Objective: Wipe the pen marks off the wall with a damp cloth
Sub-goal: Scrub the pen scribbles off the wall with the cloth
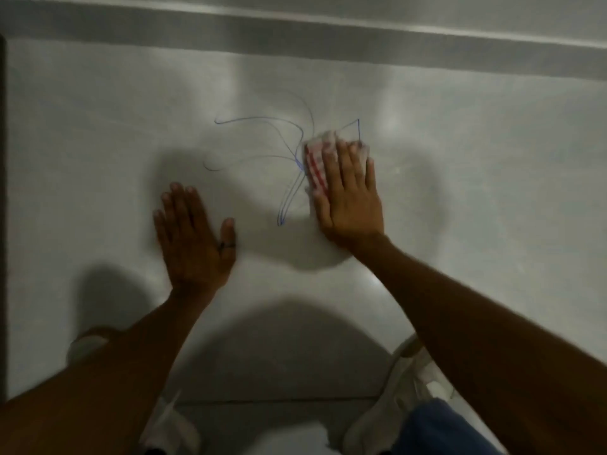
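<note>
The pen marks [262, 149], thin blue loops, cover the middle of the pale wall [492, 159], and most are still plain to see, so I judge the wiping barely begun. The cloth [317, 159], white with red stripes, lies on their right edge under the flat right hand [351, 195], fingers spread, pressing rather than clutching. The left hand [193, 238] rests open and empty on the wall beside the marks.

Both hands [193, 238] [349, 195] pressed flat, arms extended.
</note>
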